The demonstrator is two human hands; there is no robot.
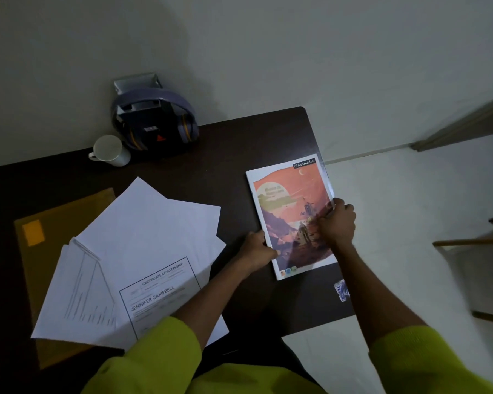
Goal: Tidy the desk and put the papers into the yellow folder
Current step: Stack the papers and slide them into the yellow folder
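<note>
A notebook [285,200] with an orange landscape cover lies near the right edge of the dark desk [225,155]. My left hand [258,250] grips its left edge and my right hand [337,220] grips its right edge. Several loose white papers [143,243], one a certificate, lie fanned out on the left half of the desk. They partly cover the yellow folder [54,223], which lies flat under them with an orange label showing.
A white mug [110,150] and purple headphones [154,118] on a dark box stand at the back left, by the wall. A small blue patterned item [341,290] lies at the desk's right edge. Wooden furniture legs [473,243] show on the floor to the right.
</note>
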